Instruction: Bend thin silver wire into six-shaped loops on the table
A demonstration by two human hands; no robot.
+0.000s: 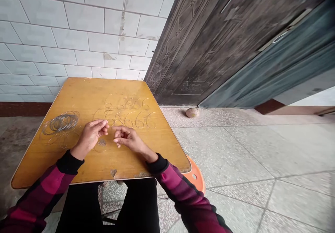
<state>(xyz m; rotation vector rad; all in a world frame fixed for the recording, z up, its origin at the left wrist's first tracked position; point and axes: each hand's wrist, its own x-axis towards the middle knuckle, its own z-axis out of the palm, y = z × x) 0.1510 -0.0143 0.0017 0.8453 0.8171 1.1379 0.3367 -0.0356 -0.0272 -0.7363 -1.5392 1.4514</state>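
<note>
- Wire loops (125,118): two rows of small curls lying on wooden tabletop (39,166), ahead of both hands.
- Wire coil (61,123): tangled bundle at table's left side.
- Left hand (90,137): fingers curled narrow, near coil.
- Right hand (128,138): fingers curled narrow, just beside left hand; any hold on wire cannot be told.

Soft even daylight, faint shadows, sharp focus, wide-angle bending toward the edges

I look through one camera on the person's head. It points forward and down, so I see the wooden table (44,165) up close, with the left hand (90,137) and the right hand (129,138) right below me. Farther off, I see the tile wall (78,34) and a dark door (209,51).
</note>
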